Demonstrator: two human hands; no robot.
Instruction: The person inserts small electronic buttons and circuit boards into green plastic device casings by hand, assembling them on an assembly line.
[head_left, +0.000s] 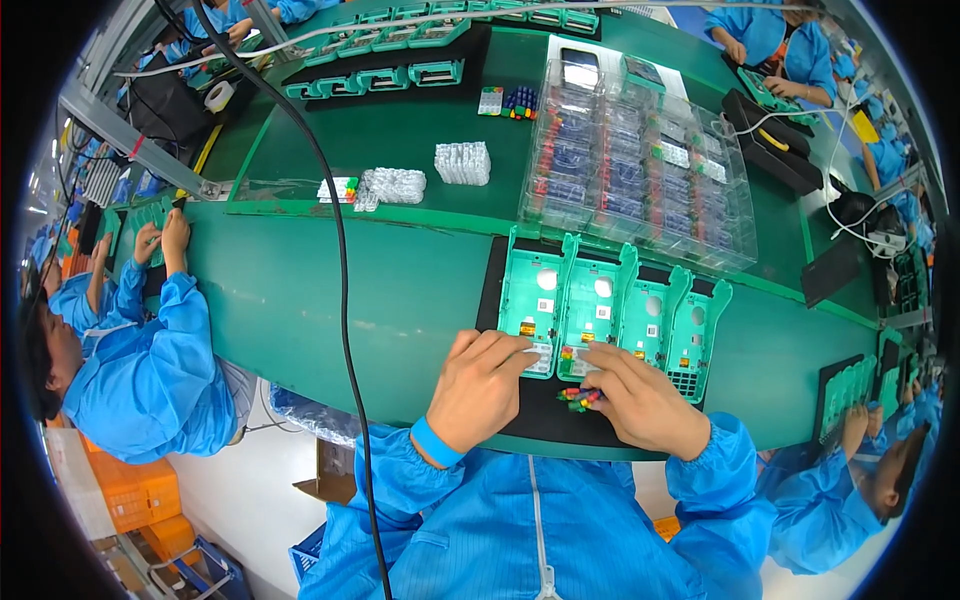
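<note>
Side by side in front of me stand green plastic housings [530, 285], several in a row, with round cutouts in them. My left hand [478, 390], a blue band at its wrist, has bent fingers with the tips together on a white keypad [541, 358] at the lower end of the leftmost housing. My right hand [645, 400] has its fingertips at another keypad [572, 362] with coloured keys, in the second housing. Under its curled fingers it also holds a small bunch of coloured keypads [580, 398]. Parts of both keypads are hidden by my fingers.
A clear plastic tray [735, 225] of packed parts stands beyond the housings. White stacked pieces [462, 163] and bundled keypads [392, 186] lie at the far left. A black cable [345, 290] hangs across the view. Co-workers in blue [150, 370] sit on both sides.
</note>
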